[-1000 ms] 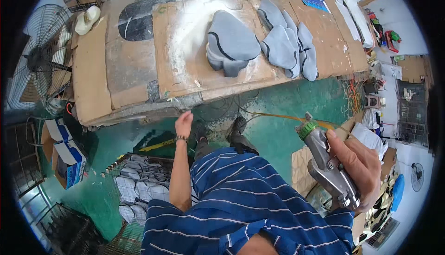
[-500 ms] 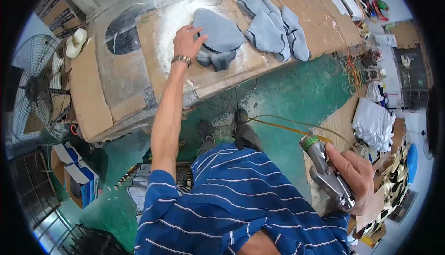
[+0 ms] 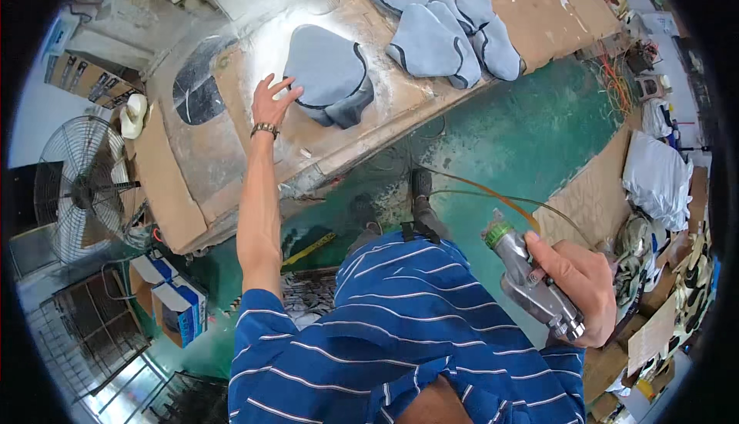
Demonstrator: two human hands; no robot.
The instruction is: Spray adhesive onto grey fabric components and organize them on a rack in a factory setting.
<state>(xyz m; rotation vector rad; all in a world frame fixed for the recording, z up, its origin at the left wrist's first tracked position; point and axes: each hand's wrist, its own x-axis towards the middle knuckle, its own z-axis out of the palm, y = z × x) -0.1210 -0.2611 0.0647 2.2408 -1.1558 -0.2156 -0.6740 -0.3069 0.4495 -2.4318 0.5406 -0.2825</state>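
Observation:
My left hand (image 3: 273, 102) reaches over the worktable with its fingers apart. Its fingertips are at the left edge of a grey, dark-edged fabric piece (image 3: 325, 66); whether they touch it I cannot tell. Darker folded flaps (image 3: 348, 107) show from beneath that piece. To the right on the table lie several more grey fabric pieces (image 3: 425, 43), partly overlapping. My right hand (image 3: 581, 281) is closed around a metal spray gun (image 3: 531, 278) with a green ring near its nozzle. The gun is held low on the right, away from the table, nozzle toward the upper left.
Cardboard sheets (image 3: 165, 181) cover parts of the worktable. A yellowish hose (image 3: 481, 187) runs across the green floor (image 3: 531, 135). A large fan (image 3: 81, 185) stands at the left, above an open carton (image 3: 173, 301). Silver bags (image 3: 654, 174) and piled goods line the right side.
My view has turned, so the table and its pieces sit farther left in the picture. My left hand has shifted left, fingers more spread. The right hand still grips the spray gun.

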